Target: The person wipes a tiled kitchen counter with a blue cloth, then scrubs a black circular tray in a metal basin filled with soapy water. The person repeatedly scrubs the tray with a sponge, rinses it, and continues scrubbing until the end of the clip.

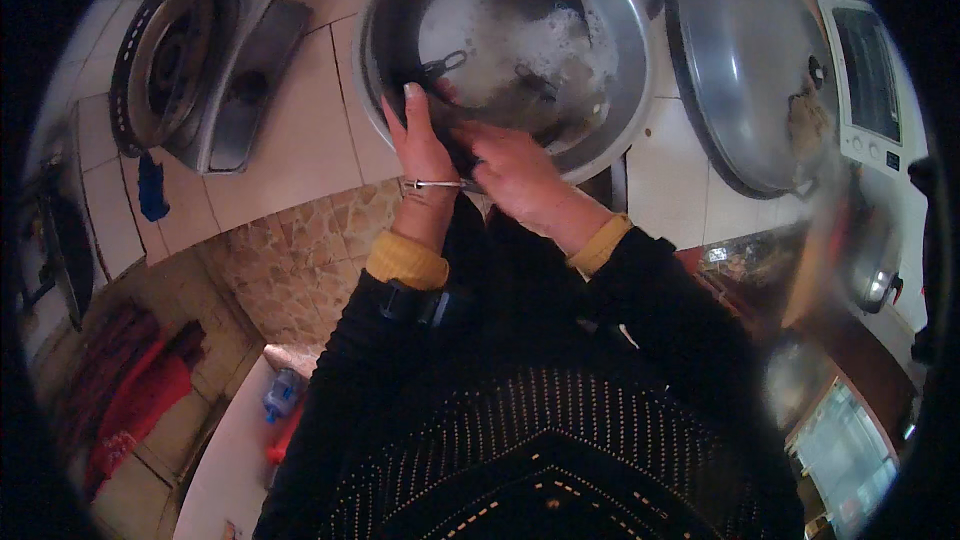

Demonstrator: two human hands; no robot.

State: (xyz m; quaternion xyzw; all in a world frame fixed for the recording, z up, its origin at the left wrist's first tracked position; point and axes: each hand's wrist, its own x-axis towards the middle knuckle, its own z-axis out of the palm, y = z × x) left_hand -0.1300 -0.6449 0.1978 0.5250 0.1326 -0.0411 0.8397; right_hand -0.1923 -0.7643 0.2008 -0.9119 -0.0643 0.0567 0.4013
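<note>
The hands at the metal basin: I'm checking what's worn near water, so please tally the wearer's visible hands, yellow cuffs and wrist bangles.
Hands: 2 (left hand, right hand)
Yellow cuffs: 2 (left cuff, right cuff)
Silver bangle: 1
Total: 5

Yellow cuffs (pixel 407 262); black, pale-dotted top (pixel 560 410); silvery basin (pixel 634 70)

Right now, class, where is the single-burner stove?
In the head view, the stove sits at the upper left on the tiled counter, left of the large round metal basin, with a small blue object just below.
</note>
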